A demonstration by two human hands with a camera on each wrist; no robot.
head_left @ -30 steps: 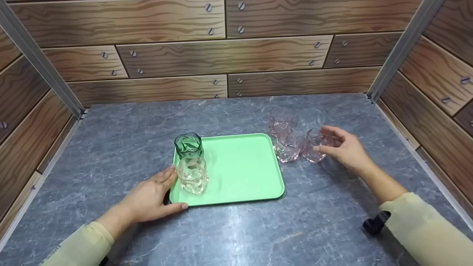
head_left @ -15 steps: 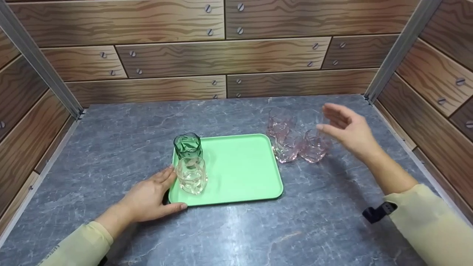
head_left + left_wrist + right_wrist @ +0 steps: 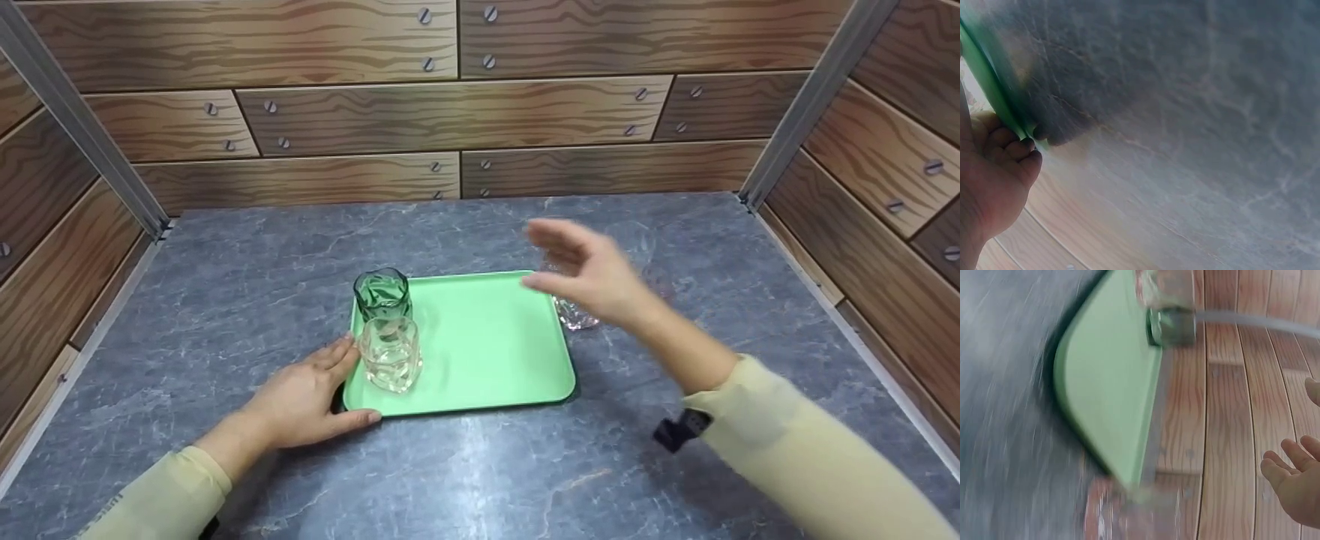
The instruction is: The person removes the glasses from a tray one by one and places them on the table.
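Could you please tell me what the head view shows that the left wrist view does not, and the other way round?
Only the head view shows the right hand, the green glass and, partly hidden behind that hand, a pinkish glass. The clear glass is plain only there; a pale patch beyond the tray in the wrist view is too blurred to name.

Only the left wrist view shows the palm side of the left hand.

Both share the left hand at the tray's edge, the table and the wood panels.
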